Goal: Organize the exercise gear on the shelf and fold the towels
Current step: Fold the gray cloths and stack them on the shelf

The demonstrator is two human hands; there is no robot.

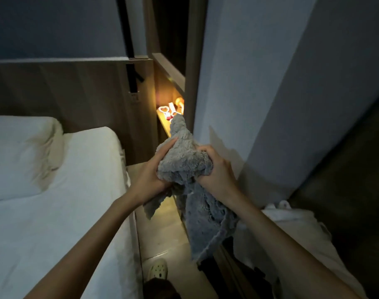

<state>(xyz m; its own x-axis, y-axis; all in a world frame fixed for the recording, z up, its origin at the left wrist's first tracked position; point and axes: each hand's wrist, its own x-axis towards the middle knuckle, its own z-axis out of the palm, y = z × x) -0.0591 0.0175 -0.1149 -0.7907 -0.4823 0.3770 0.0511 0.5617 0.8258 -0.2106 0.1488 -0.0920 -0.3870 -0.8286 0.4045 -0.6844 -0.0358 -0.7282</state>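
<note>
Two hands, both mine, are working one grey towel. I am holding it up in the air just in front of the lit shelf. Its top corner is overlapping the shelf's near end from this angle, and I cannot tell whether the two are touching.

- My left hand is gripping the left side of the bunch, with the fingers curling up over the pile.
- My right hand is clutching the right side, with the fingers digging into the fabric.
- Below both hands the towel is trailing down in a long loose flap. A shorter corner is dangling under my left wrist.
- The towel is crumpled and is showing no fold lines.

On the shelf, behind the towel's tip, some exercise gear is lying in warm light. The pieces are white and red, and one has a heart-shaped loop. They are too small to identify further.

- Left of the shelf, a bed in white sheeting is filling the view, with a pillow lying at its head.
- Right of the shelf, a pale wall is rising.
- Below the shelf and nearer me, a pale perforated shoe is showing on the floor.
- Further right of it, a heap of white cloth is lying low.
</note>
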